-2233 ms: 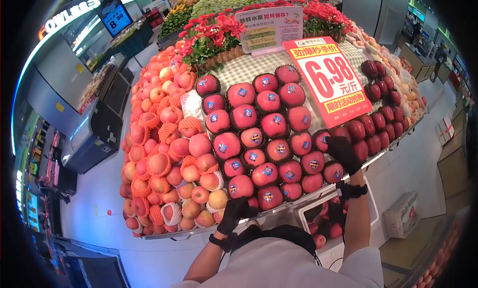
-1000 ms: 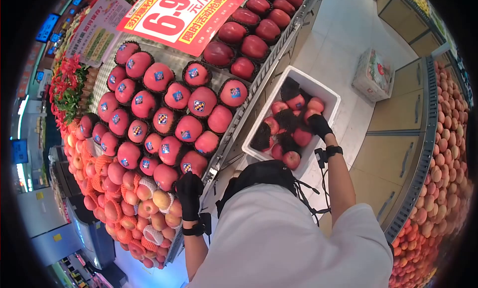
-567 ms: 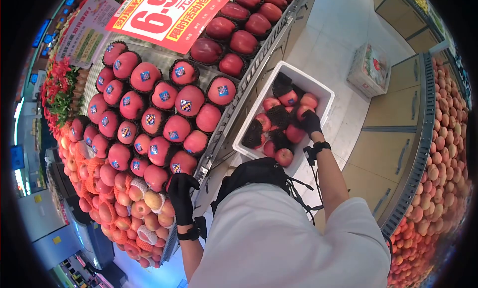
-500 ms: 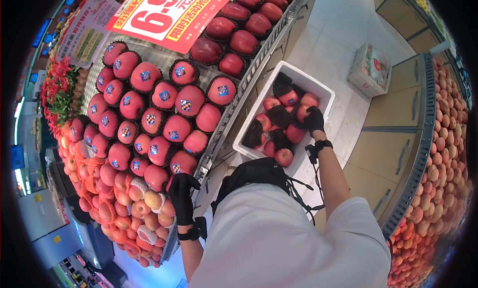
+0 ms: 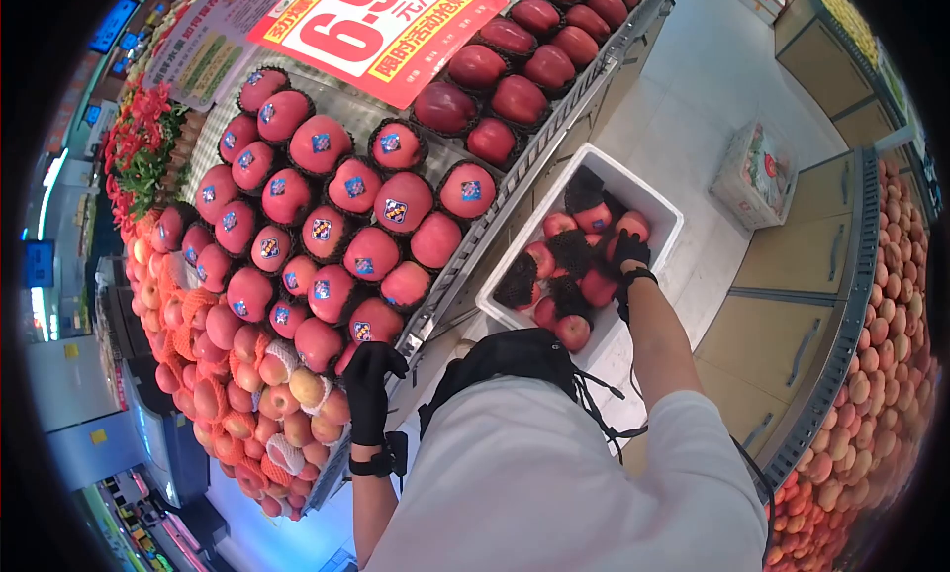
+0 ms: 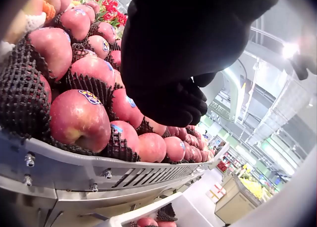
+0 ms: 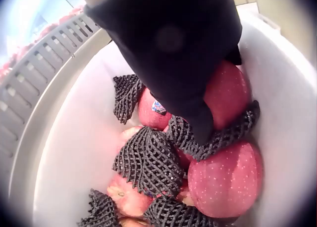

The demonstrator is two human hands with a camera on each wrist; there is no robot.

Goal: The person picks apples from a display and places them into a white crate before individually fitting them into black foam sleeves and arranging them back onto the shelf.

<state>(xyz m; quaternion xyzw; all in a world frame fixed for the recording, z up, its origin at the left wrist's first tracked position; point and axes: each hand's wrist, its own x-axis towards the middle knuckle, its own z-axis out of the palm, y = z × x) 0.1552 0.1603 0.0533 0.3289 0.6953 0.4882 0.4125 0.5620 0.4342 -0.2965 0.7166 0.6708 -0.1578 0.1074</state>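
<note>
My right hand [image 5: 631, 255], in a black glove, reaches into a white foam box [image 5: 657, 198] holding red apples and black foam nets. In the right wrist view its thumb and fingers grip a red apple [image 7: 229, 94] near the box wall. A black foam net [image 7: 218, 137] lies right under that apple, and another large apple [image 7: 225, 180] sits beside it. My left hand [image 5: 368, 389], also black-gloved, hangs loosely curled by the front edge of the display, holding nothing. Close to it are stickered apples [image 6: 80, 120] in black nets.
A slotted metal rail [image 5: 515, 211] edges the display between the apple rows and the box. A red price sign [image 5: 381, 33] stands among the apples. Peach-coloured fruit [image 5: 876, 339] fills a stand on the right. A packed carton [image 5: 757, 176] sits on the floor.
My right hand has gone from the display into the foam box, and most recently has closed over an apple there. My head has turned right; the left hand stays near the display edge.
</note>
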